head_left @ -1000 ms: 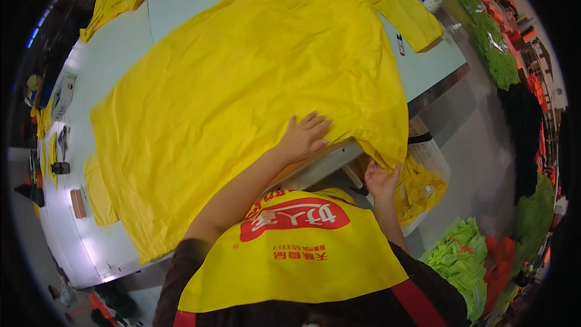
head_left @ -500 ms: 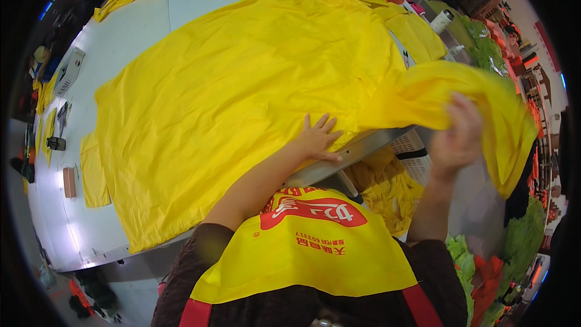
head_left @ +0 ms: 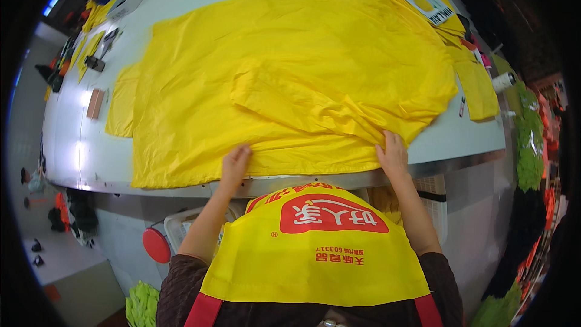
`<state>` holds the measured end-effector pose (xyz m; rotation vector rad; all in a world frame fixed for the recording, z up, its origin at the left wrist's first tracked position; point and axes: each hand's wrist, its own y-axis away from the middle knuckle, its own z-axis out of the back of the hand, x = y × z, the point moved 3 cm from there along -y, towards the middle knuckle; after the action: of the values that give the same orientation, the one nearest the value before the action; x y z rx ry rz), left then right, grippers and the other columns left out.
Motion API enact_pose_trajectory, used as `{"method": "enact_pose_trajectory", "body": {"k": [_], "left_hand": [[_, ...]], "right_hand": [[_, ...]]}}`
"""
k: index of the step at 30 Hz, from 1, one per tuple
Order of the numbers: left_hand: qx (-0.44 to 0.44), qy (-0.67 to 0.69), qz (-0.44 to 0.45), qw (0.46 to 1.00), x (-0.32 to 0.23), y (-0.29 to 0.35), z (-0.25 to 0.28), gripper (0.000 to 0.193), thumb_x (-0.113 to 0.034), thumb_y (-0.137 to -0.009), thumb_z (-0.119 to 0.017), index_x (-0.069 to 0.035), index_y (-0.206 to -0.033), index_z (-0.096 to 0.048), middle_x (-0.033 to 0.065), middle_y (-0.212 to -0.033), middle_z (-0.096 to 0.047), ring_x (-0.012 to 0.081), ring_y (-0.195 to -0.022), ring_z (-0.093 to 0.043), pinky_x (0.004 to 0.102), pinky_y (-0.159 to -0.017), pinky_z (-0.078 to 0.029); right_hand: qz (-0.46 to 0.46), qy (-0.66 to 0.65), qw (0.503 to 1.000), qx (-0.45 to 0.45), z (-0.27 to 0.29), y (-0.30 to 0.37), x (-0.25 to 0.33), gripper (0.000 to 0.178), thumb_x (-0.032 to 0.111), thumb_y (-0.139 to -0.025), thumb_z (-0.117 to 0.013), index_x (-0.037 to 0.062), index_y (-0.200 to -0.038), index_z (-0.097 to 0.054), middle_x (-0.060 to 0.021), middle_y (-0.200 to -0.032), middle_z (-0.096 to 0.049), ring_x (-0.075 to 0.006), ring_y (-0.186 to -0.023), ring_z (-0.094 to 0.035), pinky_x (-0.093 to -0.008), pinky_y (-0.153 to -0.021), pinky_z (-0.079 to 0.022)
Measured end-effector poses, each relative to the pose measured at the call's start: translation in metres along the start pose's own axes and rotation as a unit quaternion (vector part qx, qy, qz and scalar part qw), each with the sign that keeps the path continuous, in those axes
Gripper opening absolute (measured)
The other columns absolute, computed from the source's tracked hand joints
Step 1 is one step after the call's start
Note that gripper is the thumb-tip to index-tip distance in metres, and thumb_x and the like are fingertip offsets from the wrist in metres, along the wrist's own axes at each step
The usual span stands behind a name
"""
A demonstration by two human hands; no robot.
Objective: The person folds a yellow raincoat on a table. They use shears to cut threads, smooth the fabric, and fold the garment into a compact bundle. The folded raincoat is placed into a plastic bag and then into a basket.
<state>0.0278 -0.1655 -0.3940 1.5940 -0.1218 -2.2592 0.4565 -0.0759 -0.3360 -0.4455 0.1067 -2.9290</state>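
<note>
A large yellow long-sleeved garment (head_left: 290, 42) of thin, creased fabric is spread over the white table. One sleeve lies folded inward across its middle, with bunched wrinkles toward the right. My left hand (head_left: 236, 165) is closed in a pinch on the garment's near edge, left of my apron. Farther right, my right hand (head_left: 393, 154) has its fingers closed on the gathered cloth by the near edge. Both forearms reach up from below, on either side of the yellow apron (head_left: 315, 260) I wear.
The table's metal edge (head_left: 460, 162) runs in front of me. More folded yellow pieces (head_left: 475, 82) and a printed bag (head_left: 423, 3) lie at the right. Leftward are a small brown block (head_left: 95, 104), a dark tool (head_left: 95, 62) and a white box (head_left: 128, 1). A red round seat (head_left: 156, 245) stands below the table.
The sleeve that my right hand swung out at the right now lies folded over the garment. My left hand went from flat and spread to pinching the near edge. The view has shifted leftward.
</note>
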Motion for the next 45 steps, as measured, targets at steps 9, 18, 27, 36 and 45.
{"method": "enact_pose_trajectory", "body": {"k": [9,18,27,36,45], "left_hand": [[-0.139,0.122,0.050,0.981,-0.123,-0.147,0.010,0.067,-0.029,-0.075,-0.071,0.004,-0.125,-0.042,0.0138,-0.097,-0.056,0.0149,-0.054,-0.055,0.0263,-0.044,-0.044],[0.118,0.396,-0.163,0.896,-0.240,-0.119,0.058,0.016,-0.017,-0.079,-0.066,-0.007,-0.074,-0.055,0.0005,-0.060,-0.049,0.0090,-0.051,-0.048,0.0232,-0.045,-0.038],[0.075,0.135,0.011,0.988,-0.035,-0.053,0.089,0.032,-0.004,-0.084,-0.055,-0.004,-0.116,-0.049,0.0042,-0.094,-0.060,0.0153,-0.079,-0.060,0.0298,-0.069,-0.052],[-0.065,0.109,0.168,0.978,-0.062,0.018,0.069,0.028,-0.033,-0.086,-0.058,-0.006,-0.088,-0.051,0.0023,-0.085,-0.055,0.0121,-0.078,-0.054,0.0336,-0.068,-0.051],[0.003,0.119,0.112,0.986,0.036,0.019,0.087,0.013,-0.018,-0.087,-0.058,-0.006,-0.086,-0.062,-0.0005,-0.079,-0.061,0.0078,-0.065,-0.053,0.0231,-0.059,-0.041]], "right_hand": [[-0.032,0.077,0.996,0.032,-0.006,-0.012,-0.013,0.027,0.009,-0.072,-0.068,0.0027,-0.094,-0.053,-0.0143,-0.086,-0.055,-0.0329,-0.086,-0.052,-0.0399,-0.076,-0.045],[0.044,-0.213,0.956,-0.195,0.054,0.012,-0.030,0.023,-0.006,-0.069,-0.053,0.0025,-0.090,-0.054,-0.0141,-0.081,-0.053,-0.0322,-0.073,-0.054,-0.0384,-0.063,-0.044],[0.226,-0.072,0.972,-0.006,0.037,0.015,-0.038,0.034,0.007,-0.068,-0.060,0.0071,-0.103,-0.061,-0.0115,-0.074,-0.051,-0.0301,-0.069,-0.052,-0.0417,-0.063,-0.042],[0.110,-0.038,0.960,-0.255,0.099,-0.103,-0.192,0.027,0.018,-0.087,-0.053,-0.0007,-0.105,-0.057,-0.0175,-0.098,-0.060,-0.0364,-0.088,-0.058,-0.0372,-0.078,-0.046],[-0.010,0.035,0.995,0.097,0.068,-0.191,-0.273,0.024,0.026,-0.087,-0.050,0.0028,-0.086,-0.058,-0.0174,-0.088,-0.060,-0.0355,-0.082,-0.056,-0.0419,-0.072,-0.045]]}}
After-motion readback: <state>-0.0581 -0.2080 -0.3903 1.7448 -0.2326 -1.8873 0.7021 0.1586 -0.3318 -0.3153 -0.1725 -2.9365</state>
